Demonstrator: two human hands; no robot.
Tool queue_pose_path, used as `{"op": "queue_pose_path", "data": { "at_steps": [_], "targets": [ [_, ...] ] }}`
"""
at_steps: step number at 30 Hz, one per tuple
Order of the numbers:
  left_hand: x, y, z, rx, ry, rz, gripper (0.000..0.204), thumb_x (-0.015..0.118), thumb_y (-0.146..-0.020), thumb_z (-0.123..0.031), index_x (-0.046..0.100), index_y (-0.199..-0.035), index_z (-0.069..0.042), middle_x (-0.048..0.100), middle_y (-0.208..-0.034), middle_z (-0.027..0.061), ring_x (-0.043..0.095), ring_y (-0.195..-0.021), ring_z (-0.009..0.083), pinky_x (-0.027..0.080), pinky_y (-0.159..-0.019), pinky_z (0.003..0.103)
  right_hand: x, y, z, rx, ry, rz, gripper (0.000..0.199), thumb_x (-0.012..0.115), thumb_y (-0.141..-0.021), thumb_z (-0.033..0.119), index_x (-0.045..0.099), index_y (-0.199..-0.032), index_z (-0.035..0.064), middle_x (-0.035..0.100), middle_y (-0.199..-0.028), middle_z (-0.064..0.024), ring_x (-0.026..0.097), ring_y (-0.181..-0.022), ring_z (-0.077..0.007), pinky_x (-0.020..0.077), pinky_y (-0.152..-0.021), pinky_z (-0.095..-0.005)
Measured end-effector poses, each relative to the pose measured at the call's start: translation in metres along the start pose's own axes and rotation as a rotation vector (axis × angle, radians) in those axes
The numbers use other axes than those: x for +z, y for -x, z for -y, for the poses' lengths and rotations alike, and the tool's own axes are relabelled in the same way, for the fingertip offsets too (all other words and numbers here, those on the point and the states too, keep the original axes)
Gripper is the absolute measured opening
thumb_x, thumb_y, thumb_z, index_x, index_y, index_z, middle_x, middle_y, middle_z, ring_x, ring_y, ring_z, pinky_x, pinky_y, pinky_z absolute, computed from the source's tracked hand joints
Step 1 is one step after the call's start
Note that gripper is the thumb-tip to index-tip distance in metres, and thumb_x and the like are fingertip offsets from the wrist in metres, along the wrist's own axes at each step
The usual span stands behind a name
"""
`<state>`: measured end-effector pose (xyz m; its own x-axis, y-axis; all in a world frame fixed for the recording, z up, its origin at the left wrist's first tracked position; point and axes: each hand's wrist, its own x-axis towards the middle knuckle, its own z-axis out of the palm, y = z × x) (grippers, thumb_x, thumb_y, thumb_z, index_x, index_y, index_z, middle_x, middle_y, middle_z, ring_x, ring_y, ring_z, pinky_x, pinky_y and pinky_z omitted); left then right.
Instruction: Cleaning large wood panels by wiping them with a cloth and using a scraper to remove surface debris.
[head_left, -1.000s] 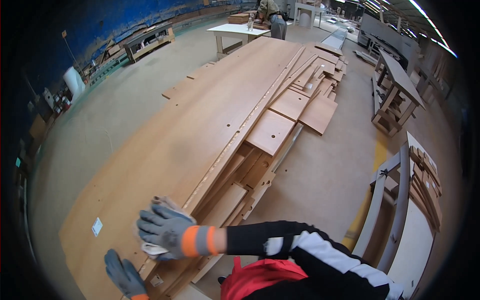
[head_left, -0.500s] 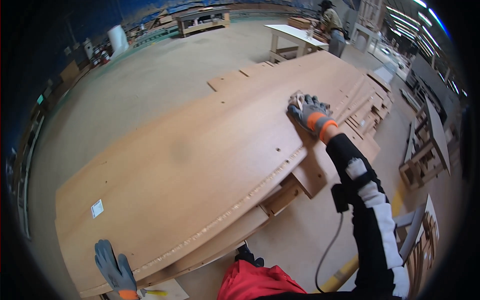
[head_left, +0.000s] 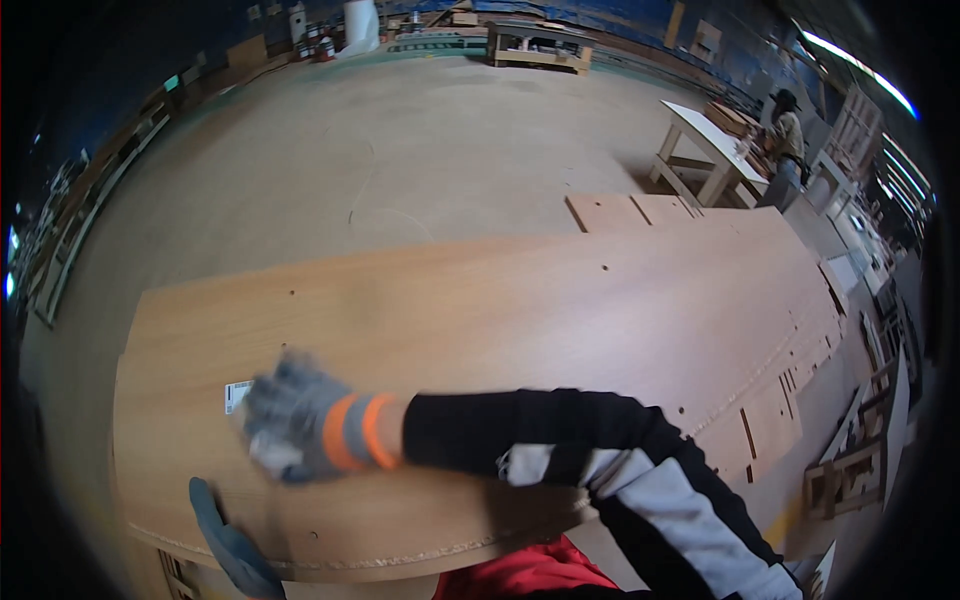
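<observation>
A large wood-toned panel (head_left: 480,330) lies flat in front of me, its near edge rough and pale. My right hand (head_left: 300,425), in a grey glove with an orange-banded cuff, presses down on the panel's left part, its arm reaching across my front. It is blurred by motion; a pale crumpled rag (head_left: 270,452) shows in part beneath its fingers. Beside it, partly covered by the hand, is a white label (head_left: 236,396). My left hand (head_left: 232,540), also gloved, rests at the near left edge, fingers stretched out and holding nothing.
More cut boards (head_left: 770,425) stick out from under the panel at right and far side. A white-topped table (head_left: 712,140) stands at the far right, with a person (head_left: 788,135) beside it. A workbench (head_left: 540,48) stands at the back. Wooden frames (head_left: 845,480) are at right.
My right hand has swept from the panel's far right to its left part with the rag. My view has turned, so the panel lies more level across it. The left hand stays at the near left edge.
</observation>
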<state>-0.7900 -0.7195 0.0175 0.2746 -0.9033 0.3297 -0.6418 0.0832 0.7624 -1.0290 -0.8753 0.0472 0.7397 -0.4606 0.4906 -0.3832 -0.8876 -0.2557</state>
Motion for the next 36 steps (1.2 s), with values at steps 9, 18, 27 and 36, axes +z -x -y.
{"op": "queue_pose_path", "data": {
  "at_steps": [9, 18, 27, 36],
  "targets": [
    [-0.009, -0.006, -0.050, 0.397, -0.716, 0.093, 0.052, 0.047, -0.101, -0.029, 0.037, -0.139, 0.006, 0.050, -0.130, 0.0309, 0.049, -0.122, 0.0436, 0.038, -0.103, 0.052, -0.216, 0.201, -0.165, 0.764, 0.291, 0.146, 0.031, 0.052, -0.091, 0.033, 0.063, -0.113, 0.0136, 0.063, -0.116, -0.0119, 0.056, -0.112, -0.0340, 0.0394, -0.100, -0.0482],
    [0.000, -0.007, -0.061, 0.489, -0.631, 0.046, 0.051, 0.054, -0.095, -0.029, 0.050, -0.125, 0.012, 0.052, -0.124, 0.0338, 0.049, -0.113, 0.0512, 0.037, -0.099, 0.056, -0.141, 0.129, -0.152, 0.274, -0.031, 0.011, 0.016, 0.060, -0.088, 0.024, 0.061, -0.098, 0.0116, 0.060, -0.099, -0.0117, 0.057, -0.096, -0.0303, 0.0444, -0.085, -0.0414],
    [0.009, -0.004, -0.067, 0.314, -0.596, 0.088, 0.048, 0.052, -0.097, -0.024, 0.046, -0.132, 0.009, 0.048, -0.134, 0.0282, 0.045, -0.121, 0.0455, 0.034, -0.105, 0.050, -0.155, 0.110, -0.142, 0.380, -0.124, 0.217, 0.028, 0.060, -0.082, 0.038, 0.064, -0.098, 0.0151, 0.064, -0.112, -0.0091, 0.058, -0.108, -0.0297, 0.0383, -0.098, -0.0458],
    [0.016, -0.003, -0.079, 0.214, -0.547, 0.075, 0.050, 0.053, -0.098, -0.025, 0.044, -0.135, 0.007, 0.046, -0.137, 0.0263, 0.044, -0.123, 0.0425, 0.034, -0.106, 0.047, -0.351, 0.437, -0.251, 1.348, 0.751, 0.051, 0.048, 0.045, -0.093, 0.050, 0.054, -0.128, 0.0182, 0.053, -0.132, -0.0176, 0.048, -0.126, -0.0343, 0.0359, -0.106, -0.0453]
  ]
}}
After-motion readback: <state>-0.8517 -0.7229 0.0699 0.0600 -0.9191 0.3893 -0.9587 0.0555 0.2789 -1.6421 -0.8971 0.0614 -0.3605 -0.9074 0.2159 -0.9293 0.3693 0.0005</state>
